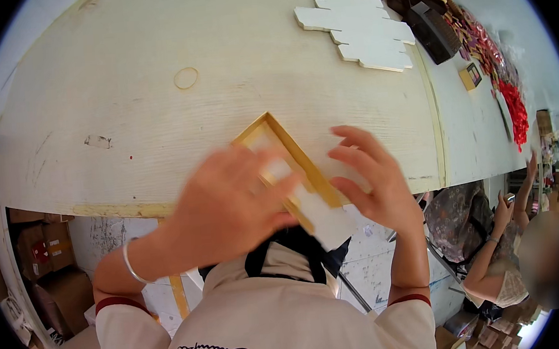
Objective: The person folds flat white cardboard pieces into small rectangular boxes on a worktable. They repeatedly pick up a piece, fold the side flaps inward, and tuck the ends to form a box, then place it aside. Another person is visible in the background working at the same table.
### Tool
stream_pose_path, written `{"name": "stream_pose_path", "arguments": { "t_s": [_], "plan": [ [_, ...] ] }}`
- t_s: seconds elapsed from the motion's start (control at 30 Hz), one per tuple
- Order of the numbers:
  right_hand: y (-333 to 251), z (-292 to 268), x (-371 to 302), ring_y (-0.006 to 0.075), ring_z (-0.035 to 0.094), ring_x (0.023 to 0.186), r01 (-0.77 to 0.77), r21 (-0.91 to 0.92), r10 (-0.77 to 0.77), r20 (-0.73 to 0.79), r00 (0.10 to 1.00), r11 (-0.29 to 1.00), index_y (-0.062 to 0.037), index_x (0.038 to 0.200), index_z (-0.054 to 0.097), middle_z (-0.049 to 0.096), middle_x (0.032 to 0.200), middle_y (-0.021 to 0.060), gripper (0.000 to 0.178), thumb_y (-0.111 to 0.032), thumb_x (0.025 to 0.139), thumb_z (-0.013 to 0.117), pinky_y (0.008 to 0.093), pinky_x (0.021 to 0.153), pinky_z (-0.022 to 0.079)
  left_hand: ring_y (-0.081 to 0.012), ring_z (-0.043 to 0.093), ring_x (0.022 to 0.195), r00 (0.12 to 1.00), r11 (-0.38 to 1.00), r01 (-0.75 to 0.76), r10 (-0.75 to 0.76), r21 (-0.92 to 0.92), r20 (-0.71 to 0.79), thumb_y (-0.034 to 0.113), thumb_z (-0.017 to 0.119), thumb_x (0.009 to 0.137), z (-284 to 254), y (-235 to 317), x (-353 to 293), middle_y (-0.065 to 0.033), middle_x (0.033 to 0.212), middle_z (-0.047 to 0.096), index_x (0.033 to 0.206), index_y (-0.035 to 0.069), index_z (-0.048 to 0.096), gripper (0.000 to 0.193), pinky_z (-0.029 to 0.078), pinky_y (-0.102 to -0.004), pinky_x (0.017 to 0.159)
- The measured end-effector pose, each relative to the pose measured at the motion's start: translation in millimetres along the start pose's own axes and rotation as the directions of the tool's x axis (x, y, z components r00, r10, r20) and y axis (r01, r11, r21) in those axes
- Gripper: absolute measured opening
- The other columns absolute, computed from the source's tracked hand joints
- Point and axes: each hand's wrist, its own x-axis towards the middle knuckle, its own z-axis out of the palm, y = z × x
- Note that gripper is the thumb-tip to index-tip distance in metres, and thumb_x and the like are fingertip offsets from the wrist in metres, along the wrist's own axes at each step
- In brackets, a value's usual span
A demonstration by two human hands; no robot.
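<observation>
Both hands work a gold-rimmed box tray point(289, 167) at the tabletop point(127, 133) edge; left hand point(226, 204) blurred, grip unclear; right hand point(374, 181) fingers spread beside a white insert point(325, 220), seemingly mid-fitting; seating it squarely looks next.

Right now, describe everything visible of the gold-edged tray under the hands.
The gold-edged tray is a shallow, narrow rectangle with gold walls and a pale inside, seemingly card. It lies slantwise at the table's near edge. A white insert sticks out of its near end. The blurred left hand covers part; the right hand touches its side.
</observation>
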Motion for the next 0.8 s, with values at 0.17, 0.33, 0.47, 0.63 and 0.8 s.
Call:
{"name": "stream_pose_path", "arguments": {
  "t_s": [0.17, 0.33, 0.47, 0.63, 0.8],
  "plan": [
    [-26, 9, 6, 0.0244, 0.062, 0.085, -0.249, 0.006, 0.234, 0.318, 0.919, 0.969, -0.0046, 0.116, 0.06, 0.052, 0.125, 0.0181, 0.043, 0.001, 0.075, 0.069, 0.0338, 0.071, 0.051, -0.0234, 0.059, 0.082, 0.992, 0.995, -0.066, 0.074, -0.077, 0.104, 0.029, 0.077, 0.069, 25, -3, -21, -0.008, 0.112, 0.059, 0.096, 0.011, 0.067, 0.034, 0.049, -0.0337, 0.068],
    [-3, 21, -9, 0.0231, 0.062, 0.094, 0.37, -0.186, -0.353, 0.118, 0.928, 0.91, -0.0014, 0.11, 0.065, 0.051, 0.128, 0.0158, 0.039, -0.002, 0.071, 0.07, 0.0351, 0.075, 0.052, -0.0239, 0.059, 0.085, 0.994, 0.991, -0.084, 0.091, -0.103, 0.058, 0.017, 0.076, 0.068, 15, -30, -11, -0.0058, 0.11, 0.06, 0.09, 0.009, 0.064, 0.027, 0.052, -0.0348, 0.072],
    [4, 19, -8, 0.0205, 0.059, 0.089, 0.397, -0.17, -0.375, 0.149, 0.915, 0.902, 0.0003, 0.102, 0.066, 0.053, 0.117, 0.0104, 0.034, -0.005, 0.069, 0.07, 0.0329, 0.073, 0.051, -0.0238, 0.057, 0.089, 0.98, 0.98, -0.147, 0.162, -0.131, 0.113, 0.01, 0.074, 0.067, 11, -37, -8, -0.0054, 0.109, 0.059, 0.089, 0.008, 0.062, 0.024, 0.051, -0.0319, 0.073],
    [-7, 5, 19, 0.0184, 0.05, 0.079, 0.413, -0.173, -0.329, 0.373, 0.868, 0.894, -0.0019, 0.087, 0.062, 0.05, 0.096, 0.0062, 0.02, -0.01, 0.07, 0.069, 0.0297, 0.068, 0.047, -0.0235, 0.055, 0.087, 0.956, 0.979, -0.174, 0.193, -0.103, 0.222, 0.007, 0.072, 0.064, 13, -40, -8, -0.0039, 0.099, 0.058, 0.084, 0.007, 0.061, 0.023, 0.051, -0.0308, 0.073],
    [-8, 7, 24, 0.0222, 0.051, 0.078, 0.43, -0.092, -0.345, 0.458, 0.819, 0.898, -0.0019, 0.09, 0.061, 0.052, 0.1, 0.0073, 0.026, -0.013, 0.068, 0.071, 0.0326, 0.069, 0.047, -0.0239, 0.054, 0.082, 0.953, 0.963, -0.177, 0.219, -0.204, 0.211, 0.007, 0.077, 0.058, 14, -45, -3, -0.0042, 0.094, 0.057, 0.074, 0.007, 0.058, 0.024, 0.049, -0.0313, 0.069]
  ]
}}
